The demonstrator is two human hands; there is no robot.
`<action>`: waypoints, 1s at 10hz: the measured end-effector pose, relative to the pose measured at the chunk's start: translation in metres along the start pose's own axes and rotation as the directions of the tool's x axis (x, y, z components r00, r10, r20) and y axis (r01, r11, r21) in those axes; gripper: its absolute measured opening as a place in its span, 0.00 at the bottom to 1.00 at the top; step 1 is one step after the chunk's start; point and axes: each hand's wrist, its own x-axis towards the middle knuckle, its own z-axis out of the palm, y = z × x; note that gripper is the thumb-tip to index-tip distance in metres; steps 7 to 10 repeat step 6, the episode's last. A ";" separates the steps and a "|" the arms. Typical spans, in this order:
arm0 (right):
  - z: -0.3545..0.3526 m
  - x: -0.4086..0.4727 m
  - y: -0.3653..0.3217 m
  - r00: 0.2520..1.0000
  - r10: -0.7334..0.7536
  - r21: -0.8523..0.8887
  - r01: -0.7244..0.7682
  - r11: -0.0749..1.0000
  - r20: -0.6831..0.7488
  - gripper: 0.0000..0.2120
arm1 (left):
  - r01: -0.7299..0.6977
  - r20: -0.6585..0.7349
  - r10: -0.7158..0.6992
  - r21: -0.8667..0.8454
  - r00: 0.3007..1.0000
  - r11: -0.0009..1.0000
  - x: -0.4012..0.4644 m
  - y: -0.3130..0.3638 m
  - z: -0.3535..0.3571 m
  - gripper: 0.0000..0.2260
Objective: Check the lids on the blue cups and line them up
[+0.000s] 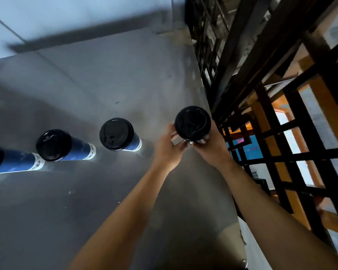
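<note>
The cup (192,123) with its black lid sits at the right end of the row, near the worktop's right edge, and both hands have it. The left hand (169,148) curls around its left side, fingers closed against the wall just under the lid. The right hand (210,147) wraps the right side the same way, so each grip is closed on the cup from opposite sides; the cup's body is mostly hidden beneath the lid and fingers. To the left, three more blue cups (117,134) stand apart in a line on the grey worktop (109,191), all lidded. A black lattice screen (281,123) stands just beside the held cup.
</note>
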 end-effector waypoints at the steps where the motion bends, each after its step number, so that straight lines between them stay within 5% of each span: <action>1: 0.001 0.008 0.004 1.000 0.013 0.004 -0.013 1.000 -0.007 0.30 | 0.031 0.022 -0.030 -0.017 0.999 0.999 0.007 0.001 0.005 0.26; 6: 0.015 0.011 0.017 0.984 0.169 0.094 -0.164 0.982 -0.048 0.32 | 0.209 0.085 -0.197 -0.160 0.977 0.965 -0.001 -0.004 0.015 0.32; 10: 0.015 0.011 0.017 0.984 0.169 0.094 -0.164 0.982 -0.048 0.32 | 0.209 0.085 -0.197 -0.160 0.977 0.965 -0.001 -0.004 0.015 0.32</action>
